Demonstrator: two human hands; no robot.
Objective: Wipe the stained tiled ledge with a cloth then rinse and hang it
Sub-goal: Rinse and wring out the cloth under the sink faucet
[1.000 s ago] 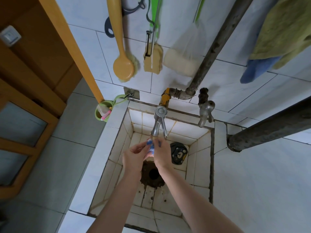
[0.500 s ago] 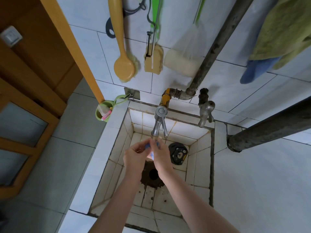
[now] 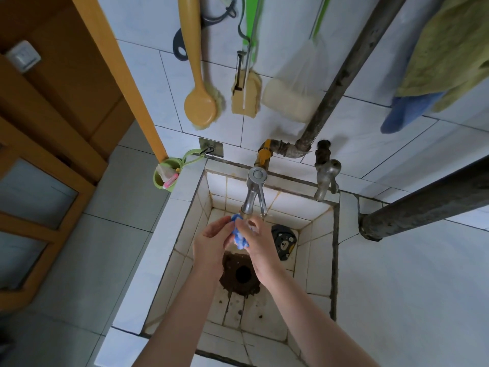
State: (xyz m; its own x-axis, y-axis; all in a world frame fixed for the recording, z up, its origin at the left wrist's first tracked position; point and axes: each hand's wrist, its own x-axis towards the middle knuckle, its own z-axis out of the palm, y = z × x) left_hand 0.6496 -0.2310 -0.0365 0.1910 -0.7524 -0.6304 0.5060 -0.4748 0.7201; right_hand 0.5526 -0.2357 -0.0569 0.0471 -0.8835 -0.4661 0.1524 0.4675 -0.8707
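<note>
A small blue-and-white cloth (image 3: 239, 235) is bunched between my two hands, just under the spout of the chrome tap (image 3: 252, 193). My left hand (image 3: 211, 243) grips its left side and my right hand (image 3: 258, 243) curls round its right side. Both hands hang over the tiled sink basin (image 3: 315, 263), above the dark, dirty drain hole (image 3: 242, 274). The white tiled ledge (image 3: 412, 287) spreads out to the right of the basin. Most of the cloth is hidden by my fingers.
A yellow brush (image 3: 201, 102), a sponge wand (image 3: 246, 94) and a bagged sponge (image 3: 291, 99) hang on the wall. A green cup (image 3: 165, 176) hangs left of the basin. An old second tap (image 3: 325, 178), thick pipes (image 3: 423, 205), towels (image 3: 444, 49) and a black bear-print item (image 3: 284, 241) are nearby.
My hands have kept working the cloth under the tap, shifting it slightly between them; more of the blue cloth shows now.
</note>
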